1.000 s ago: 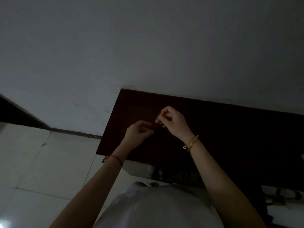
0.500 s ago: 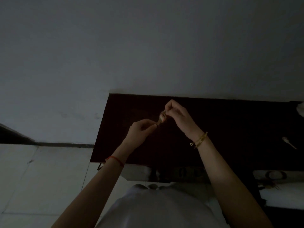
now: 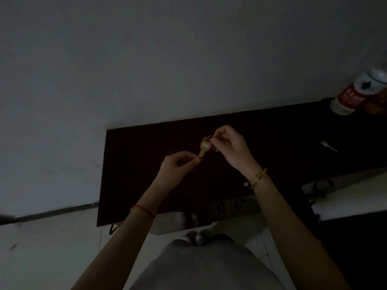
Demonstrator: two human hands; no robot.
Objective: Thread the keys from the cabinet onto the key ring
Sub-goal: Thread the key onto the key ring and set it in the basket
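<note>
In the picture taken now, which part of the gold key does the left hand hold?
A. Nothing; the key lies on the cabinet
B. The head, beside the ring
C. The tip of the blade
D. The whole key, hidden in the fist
C: the left hand pinches the blade tip of the gold key, while the right hand holds the key ring at the key's head.
</note>
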